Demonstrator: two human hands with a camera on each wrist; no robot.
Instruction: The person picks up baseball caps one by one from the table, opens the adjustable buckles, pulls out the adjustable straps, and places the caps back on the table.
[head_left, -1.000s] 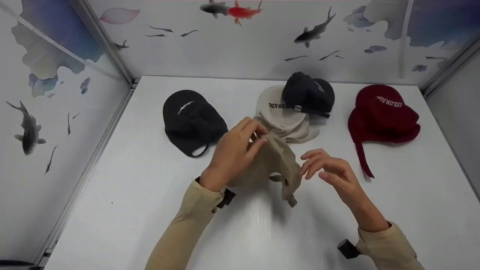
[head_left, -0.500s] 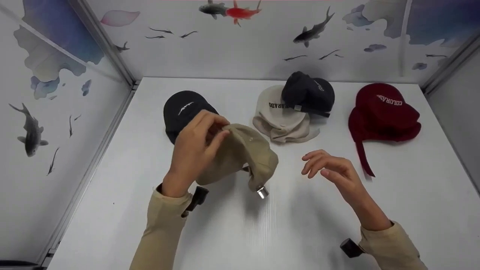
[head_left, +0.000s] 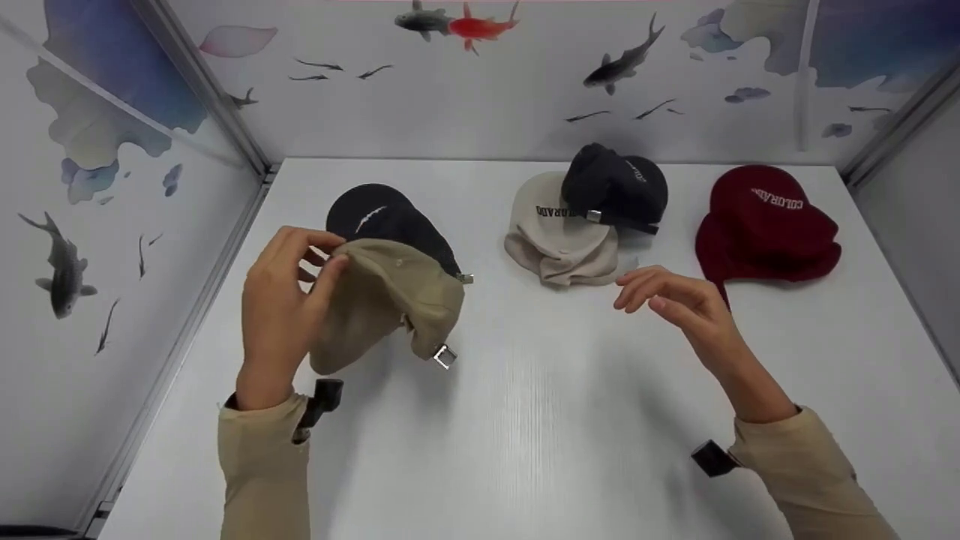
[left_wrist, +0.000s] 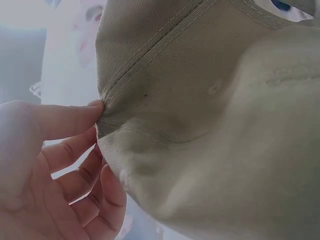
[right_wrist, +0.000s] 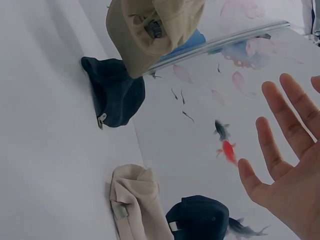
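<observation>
My left hand (head_left: 289, 307) pinches a khaki baseball cap (head_left: 390, 296) by its edge between thumb and fingertips. In the left wrist view the thumb presses the khaki fabric (left_wrist: 165, 115) at a seam. The cap hangs over the table, its metal strap buckle (head_left: 445, 356) dangling at the lower right. Behind it, a black cap (head_left: 382, 214) lies partly covered in the head view. My right hand (head_left: 679, 300) hovers over the table with relaxed fingers and holds nothing; the right wrist view shows its fingers (right_wrist: 287, 120) spread.
A beige cap (head_left: 559, 240) lies at the back middle, with a navy cap (head_left: 615, 187) resting partly on it. At the right is a dark red cap (head_left: 769, 232). Printed panels (head_left: 487, 90) wall the white table (head_left: 510, 450) at the back and sides.
My left hand has carried the khaki cap leftward from the middle to in front of the black cap. The right hand has shifted slightly right and away from me.
</observation>
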